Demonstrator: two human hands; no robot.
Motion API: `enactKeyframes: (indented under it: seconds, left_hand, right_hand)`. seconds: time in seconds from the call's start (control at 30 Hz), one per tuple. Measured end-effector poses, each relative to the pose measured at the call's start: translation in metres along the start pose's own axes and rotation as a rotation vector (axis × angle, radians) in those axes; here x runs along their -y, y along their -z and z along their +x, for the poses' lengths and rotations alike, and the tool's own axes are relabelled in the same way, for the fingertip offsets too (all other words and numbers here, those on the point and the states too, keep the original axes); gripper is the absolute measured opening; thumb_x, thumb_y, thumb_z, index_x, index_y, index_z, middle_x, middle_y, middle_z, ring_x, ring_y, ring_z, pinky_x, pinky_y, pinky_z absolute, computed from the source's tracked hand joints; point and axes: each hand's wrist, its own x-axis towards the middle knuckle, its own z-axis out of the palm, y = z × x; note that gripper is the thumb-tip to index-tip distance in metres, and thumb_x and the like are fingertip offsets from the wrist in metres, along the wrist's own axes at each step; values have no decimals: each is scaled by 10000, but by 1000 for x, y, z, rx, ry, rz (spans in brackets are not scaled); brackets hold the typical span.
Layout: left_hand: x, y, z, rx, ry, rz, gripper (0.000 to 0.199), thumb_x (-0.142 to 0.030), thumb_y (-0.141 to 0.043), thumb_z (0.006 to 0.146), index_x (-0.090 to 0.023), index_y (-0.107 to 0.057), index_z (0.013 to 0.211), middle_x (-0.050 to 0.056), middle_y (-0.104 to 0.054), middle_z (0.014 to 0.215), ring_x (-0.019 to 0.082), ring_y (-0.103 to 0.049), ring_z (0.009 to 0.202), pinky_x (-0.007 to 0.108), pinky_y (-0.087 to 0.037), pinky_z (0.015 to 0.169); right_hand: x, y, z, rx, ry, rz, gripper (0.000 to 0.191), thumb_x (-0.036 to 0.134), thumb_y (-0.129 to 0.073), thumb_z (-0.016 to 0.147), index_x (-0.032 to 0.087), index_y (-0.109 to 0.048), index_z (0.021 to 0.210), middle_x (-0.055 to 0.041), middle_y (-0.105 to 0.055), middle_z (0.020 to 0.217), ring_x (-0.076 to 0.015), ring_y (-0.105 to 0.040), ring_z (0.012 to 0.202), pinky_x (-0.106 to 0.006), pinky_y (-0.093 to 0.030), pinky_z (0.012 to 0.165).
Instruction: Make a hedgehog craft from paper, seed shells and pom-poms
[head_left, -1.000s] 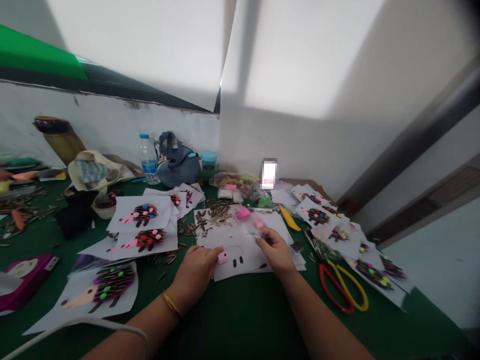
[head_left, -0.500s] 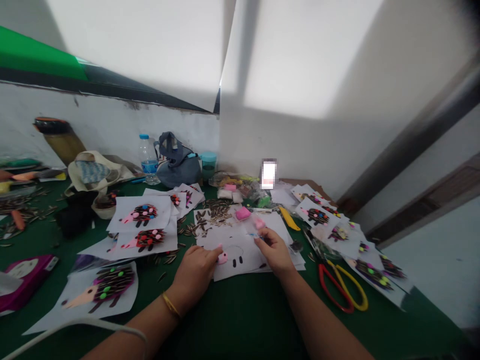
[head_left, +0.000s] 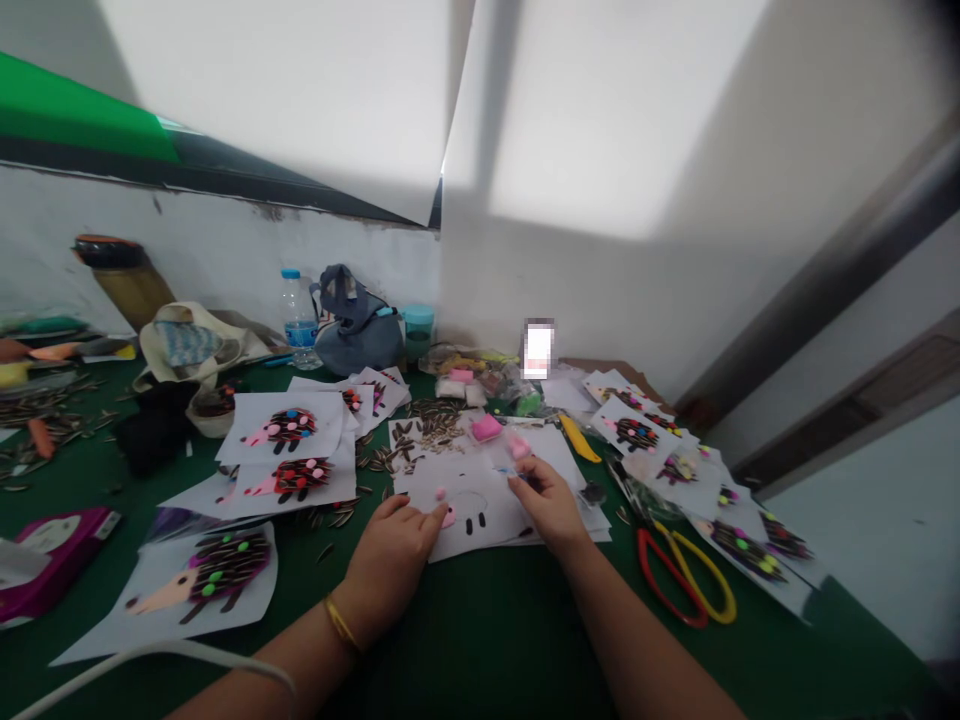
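Observation:
A white sheet of paper (head_left: 495, 530) lies before me with a faint pencil outline, two dark oval pieces (head_left: 475, 523) and a pink clay piece (head_left: 449, 516) with a dark dot. My left hand (head_left: 397, 550) lies on the sheet's left edge, index finger stretched to the pink clay and nothing gripped. A small pink clay ball (head_left: 440, 493) sits just above that fingertip. Over the right of the sheet, my right hand (head_left: 549, 503) pinches a thin light-blue stick (head_left: 505, 470), its kind too small to tell. Pink clay lumps (head_left: 486, 428) lie just beyond.
Sunflower seeds (head_left: 435, 425) are scattered behind the sheet. Finished hedgehog pictures (head_left: 281, 430) lie in stacks left and right. Scissors (head_left: 679, 575) with red and yellow handles and a yellow cutter (head_left: 580, 438) lie to the right. A water bottle (head_left: 300, 325) stands at the back.
My left index fingertip has drawn slightly down and right, uncovering the small pink ball. My right hand keeps its pinch in nearly the same place.

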Motion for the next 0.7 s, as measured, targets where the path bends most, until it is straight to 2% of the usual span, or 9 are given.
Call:
enactKeyframes:
  seconds: [0.17, 0.33, 0.47, 0.7]
  left_hand:
    - [6, -3, -1, -29, 62, -108, 433, -114, -429, 877, -202, -525, 1290, 56, -708, 855, 199, -644, 808, 440, -424, 952]
    - [13, -1, -2, -68, 100, -207, 433, -135, -429, 886, -231, -519, 1299, 52, -717, 1062, 204, -658, 947, 439, -401, 1038]
    - [12, 1, -6, -26, 86, -224, 444, -128, -447, 872, -227, -520, 1299, 40, -734, 967, 192, -674, 869, 469, -355, 1084]
    - [8, 5, -8, -36, 58, -226, 491, -60, -435, 816, -235, -549, 1261, 42, -723, 920, 182, -669, 845, 515, -335, 1073]
  right_hand:
    - [-5, 1, 1, -7, 0, -19, 228, 405, -642, 740, 207, -624, 851, -20, -612, 808, -184, -545, 727, -284, -442, 681]
    - [-4, 1, 1, -17, 0, -9, 218, 393, -654, 732, 203, -631, 838, -14, -615, 796, -180, -552, 719, -282, -444, 674]
    - [0, 0, 0, -1, 10, -2, 206, 391, -651, 736, 203, -624, 816, -15, -613, 779, -181, -554, 714, -283, -446, 670]
    - [4, 0, 0, -8, 15, -25, 222, 406, -654, 726, 202, -624, 806, -19, -616, 768, -184, -550, 706, -288, -449, 664]
